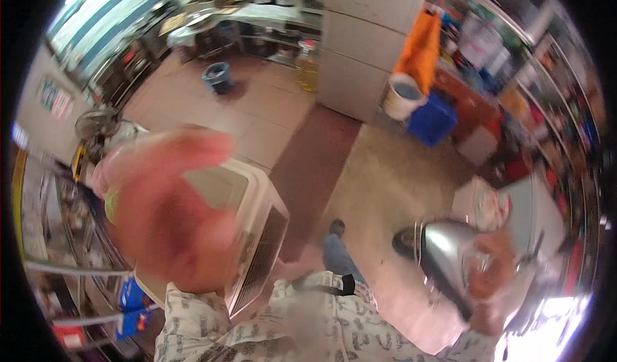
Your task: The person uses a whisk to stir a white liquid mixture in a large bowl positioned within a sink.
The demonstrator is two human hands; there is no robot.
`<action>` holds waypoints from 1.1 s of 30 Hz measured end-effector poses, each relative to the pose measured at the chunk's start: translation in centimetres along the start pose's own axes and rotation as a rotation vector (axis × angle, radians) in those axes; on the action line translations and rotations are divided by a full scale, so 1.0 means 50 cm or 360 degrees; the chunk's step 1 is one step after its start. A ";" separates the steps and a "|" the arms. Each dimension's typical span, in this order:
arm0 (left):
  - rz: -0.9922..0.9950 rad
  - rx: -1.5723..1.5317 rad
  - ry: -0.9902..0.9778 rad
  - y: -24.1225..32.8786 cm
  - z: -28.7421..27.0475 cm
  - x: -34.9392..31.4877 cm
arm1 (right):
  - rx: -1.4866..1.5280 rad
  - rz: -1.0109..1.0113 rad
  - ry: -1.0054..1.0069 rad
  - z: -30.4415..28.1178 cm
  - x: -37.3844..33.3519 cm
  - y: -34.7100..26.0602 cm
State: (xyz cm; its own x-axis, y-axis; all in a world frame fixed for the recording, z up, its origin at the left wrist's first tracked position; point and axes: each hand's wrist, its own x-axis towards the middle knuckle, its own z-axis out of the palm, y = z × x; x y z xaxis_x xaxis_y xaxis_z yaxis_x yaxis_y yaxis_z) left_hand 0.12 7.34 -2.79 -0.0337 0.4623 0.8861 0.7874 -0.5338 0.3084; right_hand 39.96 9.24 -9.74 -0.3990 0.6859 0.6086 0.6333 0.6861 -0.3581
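Note:
My left hand (170, 217) is raised close to the camera, blurred by motion. Its fingers and thumb are apart, and nothing shows between them. Behind it, partly hidden, stands a white-and-beige box-shaped appliance (275, 192) with a dark slatted grille on its side. My right hand (491, 265) is held out at the right, over or beside a silver motor scooter (445, 243). Motion smears its fingers, so I cannot tell if it touches the scooter or holds anything. My sleeves and shirt are white with a dark print.
A blue bucket (219, 78) stands on the tiled floor ahead. By a tall grey cabinet (353, 47) are a white bucket (403, 97), an orange cloth (419, 50) and a blue bin (432, 118). Cluttered shelves (71, 233) line the left, with more along the right.

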 end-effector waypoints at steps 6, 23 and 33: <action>-0.0543 -0.0145 -0.0374 -0.193 0.213 -0.095 | 0.1030 0.1263 -0.2212 0.372 -0.489 0.492; -0.1153 -0.0075 -0.1149 -0.672 0.322 -0.136 | 0.0881 0.1307 -0.2302 1.027 0.331 0.699; -0.0776 0.0064 -0.1156 -1.082 0.357 0.038 | 0.0884 0.1711 -0.1918 1.264 0.661 0.769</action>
State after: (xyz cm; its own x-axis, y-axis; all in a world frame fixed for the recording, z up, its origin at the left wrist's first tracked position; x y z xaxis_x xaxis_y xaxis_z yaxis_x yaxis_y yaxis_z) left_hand -31.54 49.73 -23.97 0.0175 0.9764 0.2151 0.8089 -0.1403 0.5710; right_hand 9.22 73.64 -48.14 -0.3816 0.4636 -0.7996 0.7458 -0.3566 -0.5627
